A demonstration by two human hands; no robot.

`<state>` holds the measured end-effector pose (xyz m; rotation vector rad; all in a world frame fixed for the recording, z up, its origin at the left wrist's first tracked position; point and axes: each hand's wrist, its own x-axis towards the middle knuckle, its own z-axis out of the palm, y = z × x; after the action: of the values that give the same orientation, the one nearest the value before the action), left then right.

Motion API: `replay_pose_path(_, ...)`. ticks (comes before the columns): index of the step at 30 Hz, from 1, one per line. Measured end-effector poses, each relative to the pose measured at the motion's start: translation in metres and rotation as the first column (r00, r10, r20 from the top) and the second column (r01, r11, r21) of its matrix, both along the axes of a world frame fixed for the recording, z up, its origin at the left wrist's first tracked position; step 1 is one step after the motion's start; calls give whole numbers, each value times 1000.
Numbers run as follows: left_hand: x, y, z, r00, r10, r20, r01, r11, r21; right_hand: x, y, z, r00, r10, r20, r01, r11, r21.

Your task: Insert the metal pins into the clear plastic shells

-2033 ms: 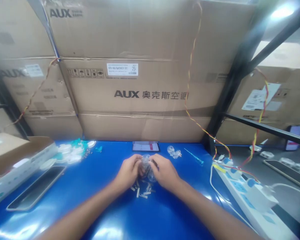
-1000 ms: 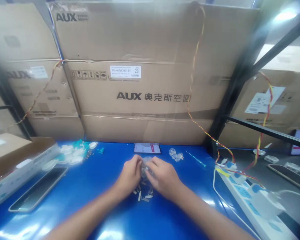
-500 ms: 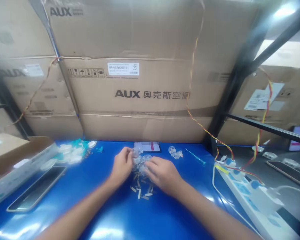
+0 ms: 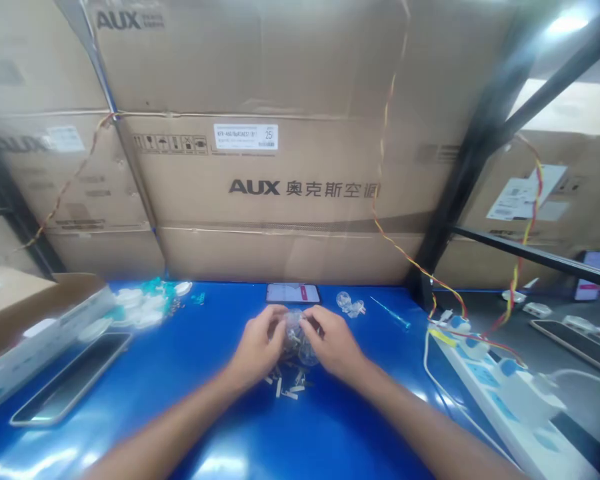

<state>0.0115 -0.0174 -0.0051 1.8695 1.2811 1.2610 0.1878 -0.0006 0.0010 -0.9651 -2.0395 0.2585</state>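
Observation:
My left hand (image 4: 257, 348) and my right hand (image 4: 333, 341) meet over the blue bench top (image 4: 205, 413), with their fingers curled around a cluster of clear plastic parts (image 4: 296, 337). The hands hide much of that cluster, so its exact shape is hidden. Just below my hands lie several small pale metal-ended pieces (image 4: 286, 387), scattered and untouched. Another small group of clear plastic parts (image 4: 349, 304) sits to the right of my right hand, out of contact.
Behind my hands lies a phone (image 4: 293, 293). A slim blue pointed tool (image 4: 391, 313) lies to the right, a heap of white and teal parts (image 4: 143, 308) to the left. A tablet (image 4: 70, 379), a cardboard box (image 4: 30, 313), a power strip (image 4: 500, 393) and cartons (image 4: 250, 187) surround the bench.
My left hand has moved right and closed around the clear cluster with my right hand. The cluster now sits more tightly between my hands, and the loose pieces below stay in place.

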Motion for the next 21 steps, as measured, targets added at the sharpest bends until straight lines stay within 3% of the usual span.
replay_pose_path(6, -2, 7, -3, 981, -168, 100, 183, 969, -164, -1, 0, 0, 998, 46, -34, -46, 999, -6)
replay_pose_path(9, -2, 5, -2, 975, -204, 94, 216, 964, -157, -1, 0, -1, 998, 58, -29, -58, 998, -23)
replay_pose_path(17, -1, 5, -3, 994, -111, 20, 113, 982, -151, -1, 2, -5, 999, -44, 2, 44, 998, -42)
replay_pose_path(21, -3, 2, 0, 995, 17, -103, -17, 1000, 4, -1, 0, -2, 994, -111, -14, 110, 993, -51)
